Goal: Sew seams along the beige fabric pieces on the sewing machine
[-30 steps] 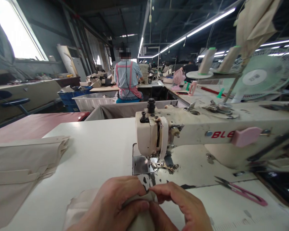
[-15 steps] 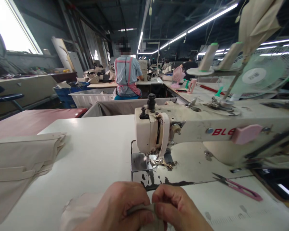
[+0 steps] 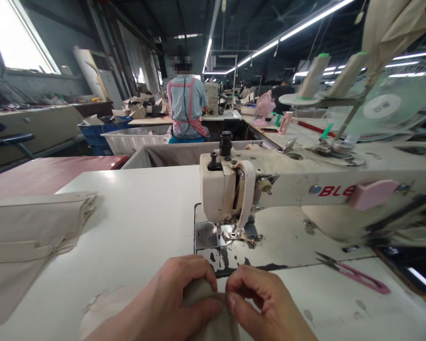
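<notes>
Here, left hand (image 3: 173, 296) and right hand (image 3: 264, 298) pinch closed on curved beige cloth (image 3: 218, 327) by the smooth table's (image 3: 145, 222) near edge.

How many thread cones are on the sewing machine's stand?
2: the left thread cone, on a white disc, and the right thread cone beside it. Others may be hidden farther back.

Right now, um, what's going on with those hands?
A person's left hand and right hand are pinching a piece of beige cloth between them, in front of a sewing machine. The cloth isn't under the presser foot. Pink snips lie to the right, and folded fabric lies to the left.
</notes>
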### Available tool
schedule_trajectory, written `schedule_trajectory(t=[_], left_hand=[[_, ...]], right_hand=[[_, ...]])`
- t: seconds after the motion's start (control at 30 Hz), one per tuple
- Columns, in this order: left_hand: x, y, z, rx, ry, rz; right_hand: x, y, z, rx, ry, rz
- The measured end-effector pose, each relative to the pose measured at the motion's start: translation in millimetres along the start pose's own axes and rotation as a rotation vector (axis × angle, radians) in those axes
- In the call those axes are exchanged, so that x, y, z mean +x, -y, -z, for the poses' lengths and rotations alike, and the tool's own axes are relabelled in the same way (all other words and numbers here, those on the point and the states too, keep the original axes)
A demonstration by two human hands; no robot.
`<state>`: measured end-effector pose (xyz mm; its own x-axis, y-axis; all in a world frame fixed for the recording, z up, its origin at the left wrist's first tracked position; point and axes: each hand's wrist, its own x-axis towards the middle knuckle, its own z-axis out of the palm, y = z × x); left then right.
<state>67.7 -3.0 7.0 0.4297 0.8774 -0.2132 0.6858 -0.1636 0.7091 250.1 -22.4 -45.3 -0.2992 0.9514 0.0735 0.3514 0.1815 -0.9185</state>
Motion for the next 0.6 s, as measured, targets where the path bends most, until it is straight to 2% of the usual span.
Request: schedule_trajectory(t=[0.07, 0.13, 0.2, 0.27, 0.33, 0.37, 0.47, 0.6], left_hand=[[1, 4, -0.1, -0.014, -0.024, 0.007], [5, 11, -0.4, -0.034, -0.077, -0.020], [16, 21, -1.5, -0.057, -0.112, -0.054], [31, 30, -3.8, -0.058, -0.115, -0.076], [51, 38, -7.6, -0.028, -0.088, -0.083], [60, 42, -9.9, -0.006, -0.085, -0.077], [86, 49, -16.9, 0.050, -0.107, -0.016], [103, 53, -21.2, 0.096, -0.157, 0.047]], right_hand=[[0, -5, -6, 0.107, 0.046, -0.091], [0, -12, -10, 0.086, -0.002, -0.069], [-1, -20, -11, -0.132, -0.146, 0.157], [0, -28, -7, -0.438, -0.248, 0.511], [6, -35, 0, -0.635, -0.198, 0.759], [10, -38, 4, -0.674, -0.143, 0.814], [25, -45, 12, -0.676, -0.036, 0.791], [40, -55, 15, -0.671, 0.010, 0.774]])
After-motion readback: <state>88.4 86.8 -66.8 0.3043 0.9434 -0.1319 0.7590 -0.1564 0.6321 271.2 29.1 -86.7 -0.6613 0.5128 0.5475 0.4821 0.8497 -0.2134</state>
